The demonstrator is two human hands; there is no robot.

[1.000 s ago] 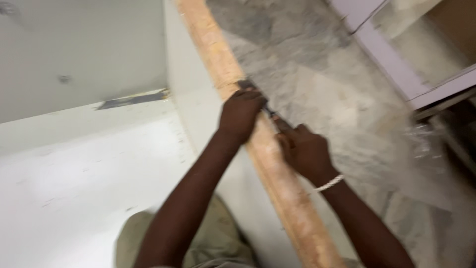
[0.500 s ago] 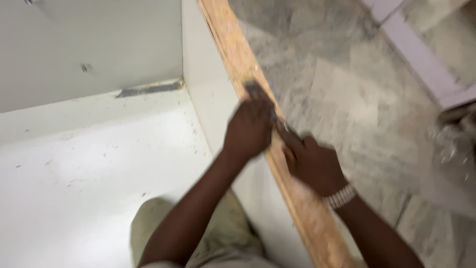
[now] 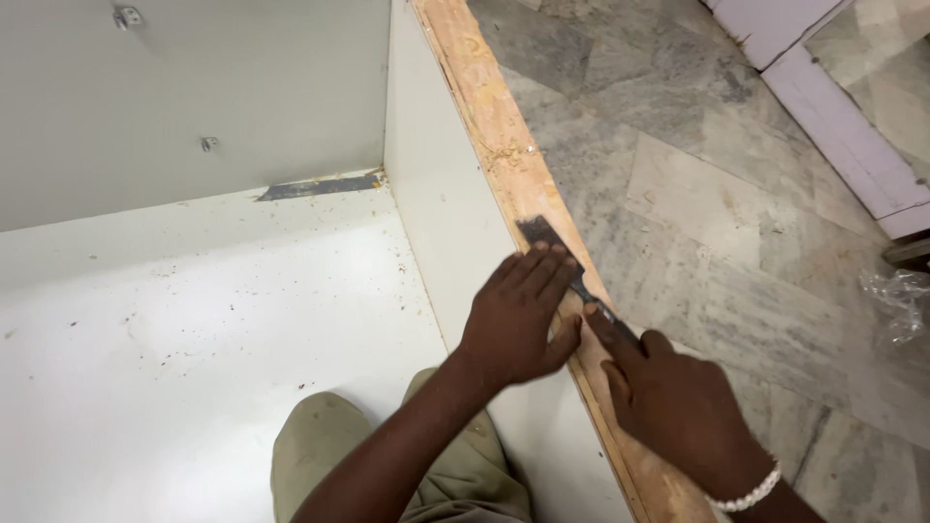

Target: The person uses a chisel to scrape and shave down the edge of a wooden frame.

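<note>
Nearest, a knee [image 3: 329, 455] in olive trousers, resting on the white panel [image 3: 174, 349] inside the cabinet. Right hand [image 3: 678, 407], white bracelet at the wrist, closed around the handle of a chisel [image 3: 557, 254]. Left hand [image 3: 513, 315] flat and open, fingertips pressing the chisel blade onto the bare wooden edge [image 3: 484, 116] of the cabinet side. Beyond that edge, grey stone floor [image 3: 697, 165]; farther still, a white frame [image 3: 833, 126].

We see no labels, signs or screens here. The only wrapping is a crumpled piece of clear plastic [image 3: 896, 300] lying on the grey stone floor [image 3: 736, 223] at the right edge of the frame.
</note>
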